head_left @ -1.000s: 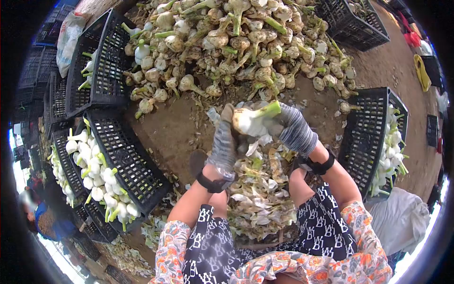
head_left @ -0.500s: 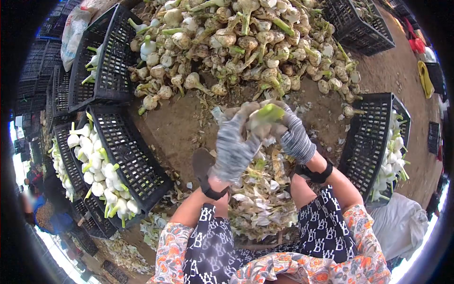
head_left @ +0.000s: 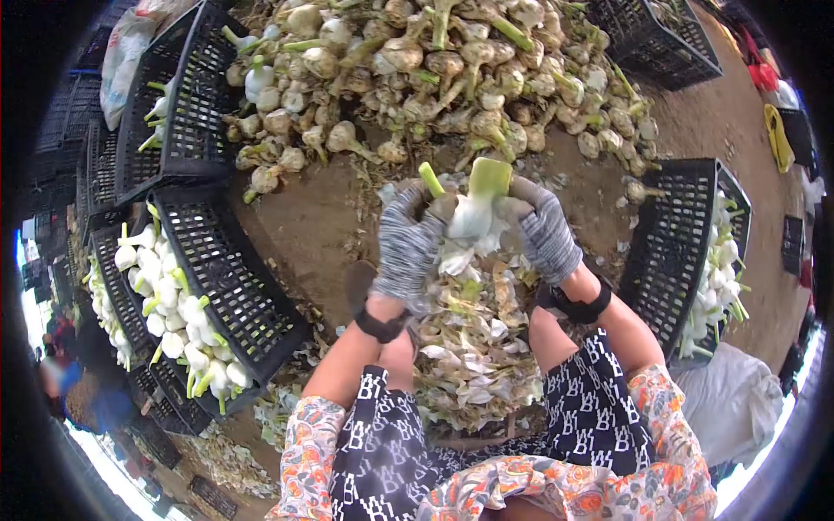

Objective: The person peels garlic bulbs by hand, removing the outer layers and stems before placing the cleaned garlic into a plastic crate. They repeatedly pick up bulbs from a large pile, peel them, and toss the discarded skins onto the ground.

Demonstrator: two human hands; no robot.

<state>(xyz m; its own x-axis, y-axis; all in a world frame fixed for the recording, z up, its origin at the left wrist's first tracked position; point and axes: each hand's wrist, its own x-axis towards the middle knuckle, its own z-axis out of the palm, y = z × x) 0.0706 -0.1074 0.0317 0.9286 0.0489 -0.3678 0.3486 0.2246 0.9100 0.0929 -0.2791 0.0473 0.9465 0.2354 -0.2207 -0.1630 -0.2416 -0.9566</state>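
My left hand point(head_left: 410, 239), in a grey knitted glove, pinches a garlic bulb by its green-tipped stem. My right hand point(head_left: 546, 227), gloved alike, grips a piece of green and white garlic skin point(head_left: 491, 178). The white garlic bulb point(head_left: 469, 217) is between the two hands, with loose skin hanging under it. Beneath them lies a heap of peeled skins point(head_left: 473, 365) between my knees. Beyond the hands rises a big pile of unpeeled, dirty garlic point(head_left: 417, 69).
Black crates of white garlic stand at the left point(head_left: 234, 278) and at the right point(head_left: 673, 252). More crates are at the upper left point(head_left: 198, 104) and upper right point(head_left: 665, 52). A white sack point(head_left: 730, 404) lies at the lower right. Another person is blurred at the far left.
My hands have spread slightly apart, and the green skin now stands upright and separate from the stem beside it. The view has shifted slightly, with the pile higher in it.
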